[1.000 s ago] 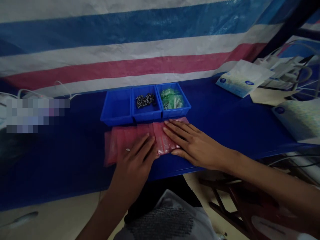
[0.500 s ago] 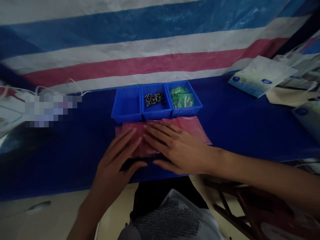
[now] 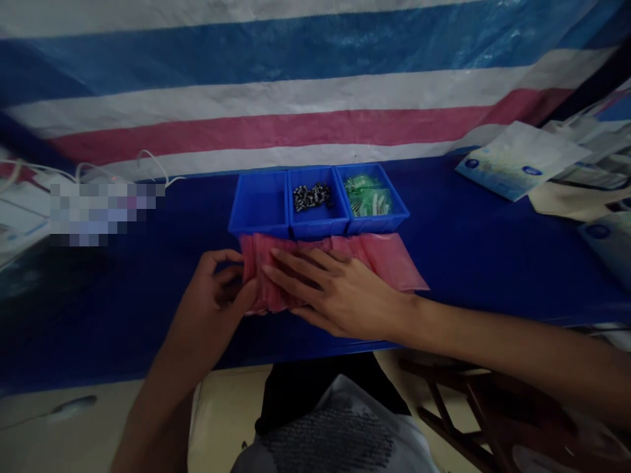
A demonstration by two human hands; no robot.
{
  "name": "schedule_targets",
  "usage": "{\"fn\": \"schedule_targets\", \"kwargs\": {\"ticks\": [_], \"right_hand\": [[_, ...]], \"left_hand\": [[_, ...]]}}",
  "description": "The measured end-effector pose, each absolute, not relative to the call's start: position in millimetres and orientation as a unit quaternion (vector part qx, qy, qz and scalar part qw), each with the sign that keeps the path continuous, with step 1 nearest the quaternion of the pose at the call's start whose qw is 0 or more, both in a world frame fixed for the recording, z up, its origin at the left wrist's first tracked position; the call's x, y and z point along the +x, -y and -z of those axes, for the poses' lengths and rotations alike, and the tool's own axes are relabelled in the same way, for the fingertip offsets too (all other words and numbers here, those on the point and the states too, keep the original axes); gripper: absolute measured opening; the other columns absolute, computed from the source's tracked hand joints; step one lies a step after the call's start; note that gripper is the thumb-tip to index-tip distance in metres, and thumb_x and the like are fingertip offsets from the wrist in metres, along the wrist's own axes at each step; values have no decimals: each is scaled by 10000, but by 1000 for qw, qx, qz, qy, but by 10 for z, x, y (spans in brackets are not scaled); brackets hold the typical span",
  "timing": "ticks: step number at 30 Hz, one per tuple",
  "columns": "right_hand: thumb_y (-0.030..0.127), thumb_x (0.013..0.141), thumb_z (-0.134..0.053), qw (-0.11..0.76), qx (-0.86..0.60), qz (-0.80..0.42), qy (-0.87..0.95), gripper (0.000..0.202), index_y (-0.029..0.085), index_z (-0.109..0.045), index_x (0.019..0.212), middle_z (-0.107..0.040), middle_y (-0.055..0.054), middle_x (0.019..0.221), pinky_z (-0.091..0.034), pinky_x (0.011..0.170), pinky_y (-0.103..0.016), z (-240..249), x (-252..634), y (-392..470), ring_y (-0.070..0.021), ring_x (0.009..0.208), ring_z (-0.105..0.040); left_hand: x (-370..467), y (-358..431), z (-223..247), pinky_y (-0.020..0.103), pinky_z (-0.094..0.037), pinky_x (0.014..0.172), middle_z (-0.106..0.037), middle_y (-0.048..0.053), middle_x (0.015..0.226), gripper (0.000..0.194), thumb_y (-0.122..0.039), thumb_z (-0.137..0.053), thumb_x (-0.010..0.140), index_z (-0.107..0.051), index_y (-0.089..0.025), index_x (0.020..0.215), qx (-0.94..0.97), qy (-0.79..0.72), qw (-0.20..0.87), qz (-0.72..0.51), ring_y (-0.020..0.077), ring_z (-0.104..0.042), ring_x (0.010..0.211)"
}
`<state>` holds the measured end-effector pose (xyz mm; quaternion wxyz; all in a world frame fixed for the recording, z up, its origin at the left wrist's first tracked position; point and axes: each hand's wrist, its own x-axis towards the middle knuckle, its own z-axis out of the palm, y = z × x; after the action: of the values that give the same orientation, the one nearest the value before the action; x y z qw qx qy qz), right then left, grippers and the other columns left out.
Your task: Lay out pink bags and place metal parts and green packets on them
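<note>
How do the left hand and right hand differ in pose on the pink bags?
The left hand curls its fingers; the right hand stretches them out. The left hand is at the left end of the pink bags; the right hand lies across their middle. Both touch the bags.

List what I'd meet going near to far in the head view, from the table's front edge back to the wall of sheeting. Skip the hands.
Front edge of the blue table → pink plastic bags → row of three blue bins → striped sheeting.
</note>
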<state>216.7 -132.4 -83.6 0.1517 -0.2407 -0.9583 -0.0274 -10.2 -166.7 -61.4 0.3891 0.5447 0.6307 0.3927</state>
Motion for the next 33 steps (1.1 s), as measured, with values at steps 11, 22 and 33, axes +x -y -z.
{"fn": "schedule_targets", "kwargs": {"ticks": [11,22,33], "right_hand": [[310,1106,-458,149,-215,50,964,513,68,-517,1554,-517,-178,1627,-475,1190,-551,855,2071,1336,-354,1480,-524],[302,1106,-473,134,-216,31,967,477,70,-568,1513,-564,-191,1583,-515,1184,-514,873,2074,1275,-327,1469,-555],[342,1107,-493,164,-217,5,962,570,-3,-489,1560,-457,-237,1645,-430,1277,-535,792,2301,1338,-350,1572,-416]], "left_hand": [[-237,1682,718,345,-669,581,-821,45,920,864,-536,-914,653,-530,-258,1375,519,-640,393,-409,248,-771,643],[-239,1627,702,372,-691,632,-793,17,832,914,-544,-922,630,-546,-267,1416,490,-650,404,-417,301,-809,761],[-287,1763,829,609,-482,1206,-497,127,1633,500,-412,-556,1072,-509,-321,1561,812,-516,-81,-262,385,-469,1519]]}}
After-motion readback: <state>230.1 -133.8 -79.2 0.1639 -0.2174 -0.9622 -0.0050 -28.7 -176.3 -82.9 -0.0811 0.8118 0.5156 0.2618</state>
